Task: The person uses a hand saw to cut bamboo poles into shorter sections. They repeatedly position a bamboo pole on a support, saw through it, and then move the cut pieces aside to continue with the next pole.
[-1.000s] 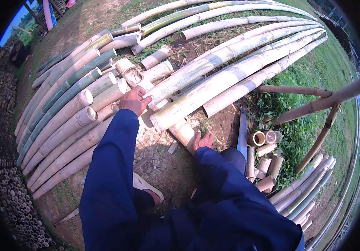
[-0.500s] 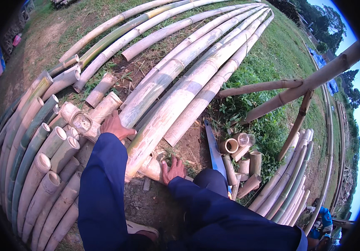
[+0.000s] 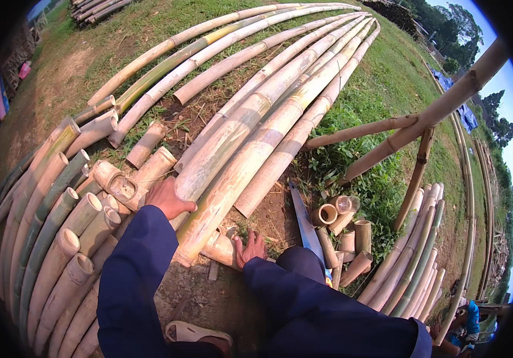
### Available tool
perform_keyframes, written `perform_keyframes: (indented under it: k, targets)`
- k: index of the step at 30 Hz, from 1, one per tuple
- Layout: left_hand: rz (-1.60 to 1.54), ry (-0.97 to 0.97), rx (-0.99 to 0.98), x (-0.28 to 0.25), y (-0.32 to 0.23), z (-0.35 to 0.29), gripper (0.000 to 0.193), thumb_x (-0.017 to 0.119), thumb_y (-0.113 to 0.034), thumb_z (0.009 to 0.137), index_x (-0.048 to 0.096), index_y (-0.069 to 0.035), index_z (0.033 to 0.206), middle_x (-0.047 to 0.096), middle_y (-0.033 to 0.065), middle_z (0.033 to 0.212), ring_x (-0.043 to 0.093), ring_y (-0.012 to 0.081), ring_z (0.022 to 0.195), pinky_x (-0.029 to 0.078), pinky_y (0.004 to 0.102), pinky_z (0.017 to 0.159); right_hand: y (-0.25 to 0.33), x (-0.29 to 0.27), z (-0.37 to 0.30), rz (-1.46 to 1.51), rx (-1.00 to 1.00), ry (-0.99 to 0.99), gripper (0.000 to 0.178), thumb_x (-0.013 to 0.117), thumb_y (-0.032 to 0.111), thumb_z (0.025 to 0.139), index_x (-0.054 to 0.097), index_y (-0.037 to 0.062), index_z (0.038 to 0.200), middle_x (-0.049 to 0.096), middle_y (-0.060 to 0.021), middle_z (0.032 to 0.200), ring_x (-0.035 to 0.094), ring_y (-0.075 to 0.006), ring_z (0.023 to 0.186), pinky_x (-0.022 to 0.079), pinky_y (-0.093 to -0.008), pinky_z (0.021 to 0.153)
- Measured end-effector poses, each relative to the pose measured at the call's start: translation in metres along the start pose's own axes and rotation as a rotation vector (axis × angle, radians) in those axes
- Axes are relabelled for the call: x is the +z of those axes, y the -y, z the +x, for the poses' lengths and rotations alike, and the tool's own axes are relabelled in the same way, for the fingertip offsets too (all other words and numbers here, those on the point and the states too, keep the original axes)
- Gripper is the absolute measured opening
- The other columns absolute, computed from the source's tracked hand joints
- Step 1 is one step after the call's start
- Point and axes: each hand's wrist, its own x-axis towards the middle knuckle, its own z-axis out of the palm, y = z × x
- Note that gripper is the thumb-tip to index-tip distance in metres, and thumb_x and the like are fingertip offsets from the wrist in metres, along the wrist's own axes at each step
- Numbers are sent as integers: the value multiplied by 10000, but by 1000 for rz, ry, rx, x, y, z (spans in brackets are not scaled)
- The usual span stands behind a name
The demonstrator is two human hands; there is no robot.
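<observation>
My left hand point(image 3: 171, 198) grips the near end of a long bamboo pole point(image 3: 223, 146), its thumb laid across the end. To the right of that pole lies another thick pale bamboo pole point(image 3: 244, 179). Its near end rests over a short bamboo crosspiece point(image 3: 220, 248) on the ground. My right hand point(image 3: 251, 248) is low beside the crosspiece's right part, fingers apart and holding nothing. A handsaw point(image 3: 305, 219) with a bluish blade lies to the right of it, near my knee.
Cut bamboo lengths point(image 3: 65, 244) are stacked at left, beside a notched bamboo piece point(image 3: 119, 186). Short bamboo cups point(image 3: 346, 238) are heaped at right. A bamboo post frame point(image 3: 411, 128) leans over the weeds, with a bundle of poles point(image 3: 408, 256) below it. My sandalled foot point(image 3: 197, 334) is below.
My left hand and the end of its pole have come slightly nearer. The right hand stays by the crosspiece, its fingers a little more raised. The view has shifted, showing more of my sandal.
</observation>
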Motion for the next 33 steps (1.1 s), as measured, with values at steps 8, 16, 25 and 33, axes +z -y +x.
perform_keyframes:
  k: [8,16,25,33]
  targets:
    - [10,16,-56,-57,5,-137,811,904,-361,618,599,68,1234,705,273,1120,670,440,1099,509,469,965,-4,3,3,12,-7,-2,690,449,571,1046,439,74,1525,454,-220,1479,487,-440,1331,329,-588,1127]
    - [96,-137,-202,-31,99,-352,727,911,-247,579,577,-53,1195,700,238,1063,676,433,1027,537,493,868,-14,17,11,9,4,28,710,446,601,1035,441,88,1527,466,-229,1471,477,-433,1362,315,-609,1152]
    - [347,-330,-464,-13,211,-568,779,877,-154,564,570,-66,1274,669,231,1145,636,457,1105,525,490,939,-20,-15,18,476,-20,-264,484,509,313,1069,462,12,1445,501,-316,1359,565,-459,1204,435,-522,1038]
    - [423,-381,-474,24,285,-555,786,865,-119,567,575,-67,1295,667,225,1128,605,456,1126,492,498,970,36,-130,13,596,-569,-531,585,603,207,999,403,-12,1503,480,-228,1393,515,-320,1260,396,-436,1111]
